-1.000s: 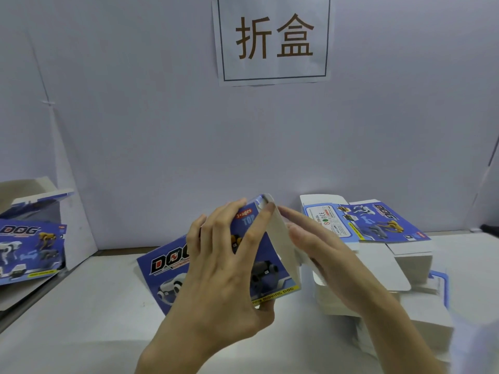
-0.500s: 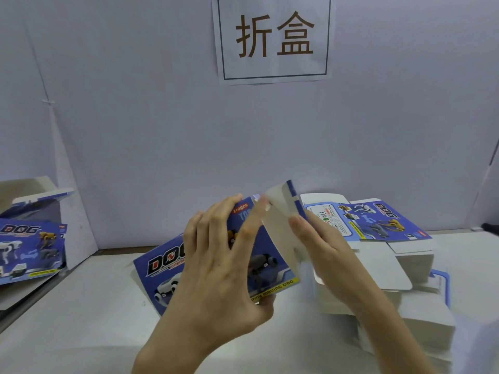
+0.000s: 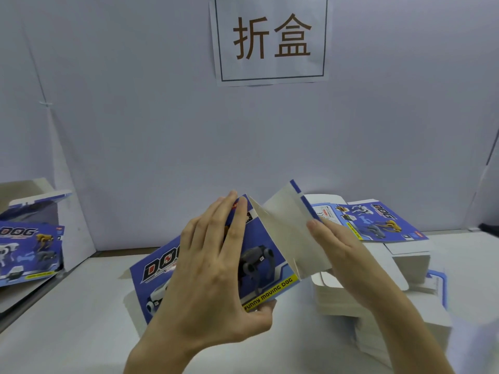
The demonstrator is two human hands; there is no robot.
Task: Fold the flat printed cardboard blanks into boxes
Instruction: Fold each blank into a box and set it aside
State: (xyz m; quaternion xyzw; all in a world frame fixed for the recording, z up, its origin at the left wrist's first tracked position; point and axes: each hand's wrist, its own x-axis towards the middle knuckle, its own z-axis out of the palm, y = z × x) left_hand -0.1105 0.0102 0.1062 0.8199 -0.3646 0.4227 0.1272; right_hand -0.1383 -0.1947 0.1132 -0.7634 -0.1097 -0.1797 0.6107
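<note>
— What hangs above the left hand [image 3: 205,279]?
— A white paper sign [image 3: 270,39], flat on the pale wall [image 3: 135,130]. Two big brown characters sit inside a thin dark frame.
— And beneath the hands?
— A white surface [image 3: 67,333], running back to that wall.
— Anything beyond the right hand [image 3: 343,255]?
— A small dark thing [image 3: 489,229] at the far right edge, too cut off to identify.
— Further left?
— A slanting seam [image 3: 60,147] where a side panel [image 3: 16,117] meets the wall, up and left of the left hand.
</note>
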